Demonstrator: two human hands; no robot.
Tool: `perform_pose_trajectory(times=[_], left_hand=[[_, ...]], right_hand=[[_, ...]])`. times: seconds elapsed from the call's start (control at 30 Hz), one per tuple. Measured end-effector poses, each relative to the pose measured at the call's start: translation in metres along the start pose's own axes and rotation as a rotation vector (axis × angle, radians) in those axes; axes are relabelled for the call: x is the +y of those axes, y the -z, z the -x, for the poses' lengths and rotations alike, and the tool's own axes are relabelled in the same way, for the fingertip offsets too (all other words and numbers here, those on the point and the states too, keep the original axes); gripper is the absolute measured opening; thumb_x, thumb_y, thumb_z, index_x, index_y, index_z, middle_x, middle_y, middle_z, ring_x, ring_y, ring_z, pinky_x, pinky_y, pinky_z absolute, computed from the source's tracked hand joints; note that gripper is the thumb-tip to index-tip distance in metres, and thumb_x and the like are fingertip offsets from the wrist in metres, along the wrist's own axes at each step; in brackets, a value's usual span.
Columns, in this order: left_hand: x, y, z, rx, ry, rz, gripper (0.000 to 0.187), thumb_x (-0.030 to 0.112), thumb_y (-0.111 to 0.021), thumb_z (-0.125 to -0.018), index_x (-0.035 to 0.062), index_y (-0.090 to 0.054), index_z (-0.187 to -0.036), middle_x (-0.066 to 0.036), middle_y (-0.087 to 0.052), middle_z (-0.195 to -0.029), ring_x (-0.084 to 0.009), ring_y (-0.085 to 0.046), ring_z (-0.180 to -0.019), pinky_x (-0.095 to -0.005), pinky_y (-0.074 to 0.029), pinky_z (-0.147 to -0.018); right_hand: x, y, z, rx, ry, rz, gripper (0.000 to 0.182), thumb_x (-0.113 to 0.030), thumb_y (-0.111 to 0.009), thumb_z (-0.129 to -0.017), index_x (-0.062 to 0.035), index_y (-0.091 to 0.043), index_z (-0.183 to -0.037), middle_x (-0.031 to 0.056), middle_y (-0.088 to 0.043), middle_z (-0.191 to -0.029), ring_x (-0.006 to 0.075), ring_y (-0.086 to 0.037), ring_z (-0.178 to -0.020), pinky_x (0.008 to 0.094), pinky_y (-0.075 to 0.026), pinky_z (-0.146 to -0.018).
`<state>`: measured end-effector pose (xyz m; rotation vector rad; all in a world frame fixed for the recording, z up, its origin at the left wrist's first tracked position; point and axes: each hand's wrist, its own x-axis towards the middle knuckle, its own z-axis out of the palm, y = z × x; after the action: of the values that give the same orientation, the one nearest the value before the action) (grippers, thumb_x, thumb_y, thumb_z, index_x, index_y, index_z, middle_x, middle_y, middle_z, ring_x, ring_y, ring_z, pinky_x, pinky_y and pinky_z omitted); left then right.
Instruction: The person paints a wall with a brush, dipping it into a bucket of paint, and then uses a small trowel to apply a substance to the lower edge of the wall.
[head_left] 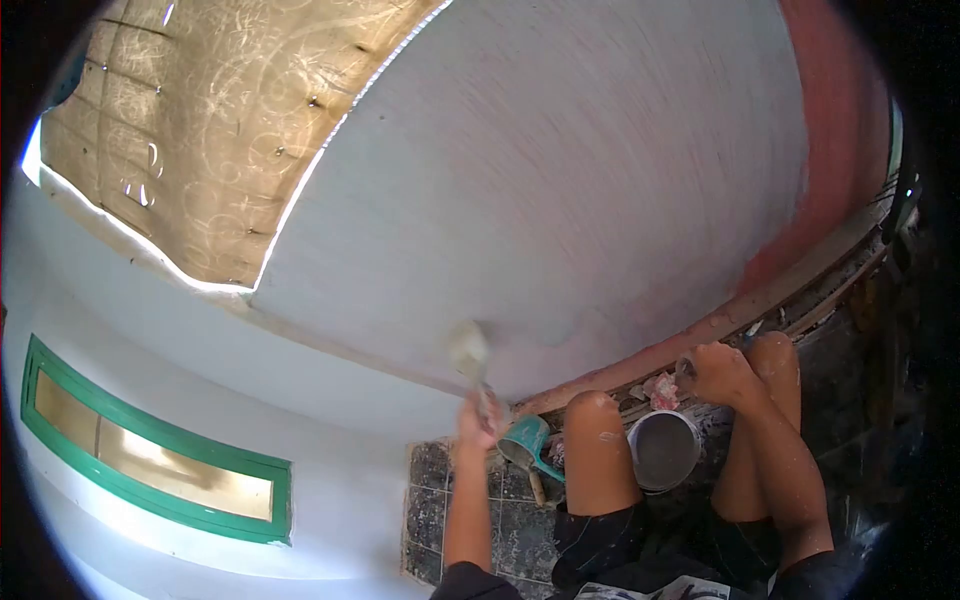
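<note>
The left hand (480, 420) closes its fingers around the handle of a blurred tool (470, 350); its rounded, pale head is just beyond them, at the streaked pink-and-grey wall (580, 180). A teal plastic scoop (525, 440) lies beside these fingers. The right hand's (722, 373) fingers curl above a round bucket (665, 452); their grip is unclear.

Two hands (480, 420) (718, 373), two knees (594, 408) (773, 352), one brush (467, 346), one bucket (665, 452), one teal dipper (528, 437), one green window frame (281, 500)
</note>
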<state>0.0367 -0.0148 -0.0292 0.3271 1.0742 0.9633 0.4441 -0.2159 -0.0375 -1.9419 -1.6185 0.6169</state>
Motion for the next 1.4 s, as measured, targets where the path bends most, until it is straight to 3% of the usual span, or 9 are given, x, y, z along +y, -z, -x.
perform_pose_trajectory(times=[0.13, 0.3, 0.37, 0.5, 0.6, 0.73, 1.07, 1.13, 1.4], left_hand=[[-0.083, 0.132, -0.064, -0.064, 0.328, -0.421, 0.029, 0.036, -0.047, -0.096, 0.0094, -0.054, -0.086, 0.001, -0.050, -0.060, -0.0088, -0.041, -0.039, -0.0195, -0.035, -0.035], [0.008, 0.086, -0.031, 0.075, 0.355, -0.264, 0.032, 0.033, -0.043, -0.098, 0.0068, -0.056, -0.083, 0.003, -0.049, -0.060, -0.0045, -0.040, -0.040, -0.0160, -0.031, -0.030], [0.083, 0.055, -0.006, 0.054, -0.068, -0.329, 0.027, 0.030, -0.048, -0.097, 0.0053, -0.056, -0.089, 0.001, -0.053, -0.062, -0.0032, -0.037, -0.036, -0.0139, -0.031, -0.030], [0.170, -0.023, 0.102, -0.189, -0.188, -0.491, 0.035, 0.038, -0.044, -0.098, 0.0038, -0.051, -0.097, 0.001, -0.047, -0.058, -0.0053, -0.035, -0.033, -0.0178, -0.028, -0.027], [0.185, -0.012, 0.123, -0.345, -0.362, -0.441, 0.036, 0.043, -0.041, -0.099, 0.0079, -0.049, -0.097, 0.003, -0.042, -0.056, -0.0054, -0.033, -0.032, -0.0191, -0.026, -0.026], [0.139, -0.003, 0.092, -0.138, -0.654, -0.442, 0.040, 0.051, -0.043, -0.096, 0.0117, -0.050, -0.093, 0.004, -0.041, -0.056, -0.0052, -0.032, -0.035, -0.0197, -0.023, -0.030], [-0.028, 0.126, -0.067, -0.046, 0.096, -0.497, 0.038, 0.050, -0.045, -0.095, 0.0127, -0.049, -0.087, 0.004, -0.041, -0.055, -0.0058, -0.032, -0.037, -0.0204, -0.023, -0.031], [-0.018, 0.139, -0.072, 0.015, 0.265, -0.546, 0.038, 0.045, -0.045, -0.097, 0.0102, -0.048, -0.083, 0.003, -0.041, -0.054, -0.0058, -0.030, -0.035, -0.0201, -0.023, -0.030], [0.192, 0.026, 0.065, 0.048, -0.156, -0.760, 0.033, 0.034, -0.049, -0.097, 0.0036, -0.055, -0.088, 0.003, -0.046, -0.056, -0.0027, -0.033, -0.032, -0.0167, -0.025, -0.026]], right_hand=[[0.005, 0.002, 0.004, 0.042, -0.089, 0.107, 0.029, -0.031, -0.063, -0.077, -0.0038, -0.066, -0.086, 0.0195, -0.066, -0.084, 0.0389, -0.064, -0.084, 0.0480, -0.051, -0.077], [0.008, 0.007, 0.010, 0.056, -0.039, 0.080, 0.027, -0.029, -0.061, -0.078, -0.0036, -0.066, -0.087, 0.0206, -0.065, -0.084, 0.0389, -0.064, -0.083, 0.0488, -0.050, -0.075], [0.005, 0.006, 0.006, 0.057, -0.031, 0.069, 0.027, -0.029, -0.061, -0.078, -0.0036, -0.066, -0.087, 0.0206, -0.065, -0.084, 0.0386, -0.063, -0.084, 0.0487, -0.050, -0.076], [0.003, 0.002, 0.002, 0.047, -0.082, 0.061, 0.030, -0.031, -0.063, -0.078, -0.0023, -0.065, -0.087, 0.0210, -0.065, -0.086, 0.0378, -0.063, -0.087, 0.0483, -0.050, -0.077], [-0.005, 0.003, 0.003, 0.065, -0.049, 0.059, 0.033, -0.032, -0.064, -0.077, -0.0012, -0.065, -0.087, 0.0213, -0.065, -0.086, 0.0374, -0.063, -0.088, 0.0481, -0.049, -0.077], [-0.011, -0.004, -0.003, 0.050, -0.005, 0.091, 0.034, -0.034, -0.065, -0.077, -0.0013, -0.066, -0.087, 0.0215, -0.065, -0.085, 0.0378, -0.063, -0.087, 0.0478, -0.050, -0.078], [-0.016, -0.009, -0.009, -0.064, -0.089, 0.201, 0.034, -0.032, -0.065, -0.075, 0.0000, -0.065, -0.085, 0.0227, -0.065, -0.085, 0.0392, -0.064, -0.086, 0.0481, -0.050, -0.078], [-0.011, -0.011, -0.011, -0.051, -0.083, 0.167, 0.033, -0.032, -0.065, -0.075, -0.0001, -0.065, -0.085, 0.0224, -0.065, -0.085, 0.0395, -0.064, -0.085, 0.0485, -0.050, -0.077], [-0.015, -0.010, -0.008, -0.001, -0.014, 0.184, 0.030, -0.027, -0.066, -0.074, 0.0009, -0.064, -0.087, 0.0223, -0.065, -0.086, 0.0382, -0.063, -0.086, 0.0484, -0.050, -0.078]])
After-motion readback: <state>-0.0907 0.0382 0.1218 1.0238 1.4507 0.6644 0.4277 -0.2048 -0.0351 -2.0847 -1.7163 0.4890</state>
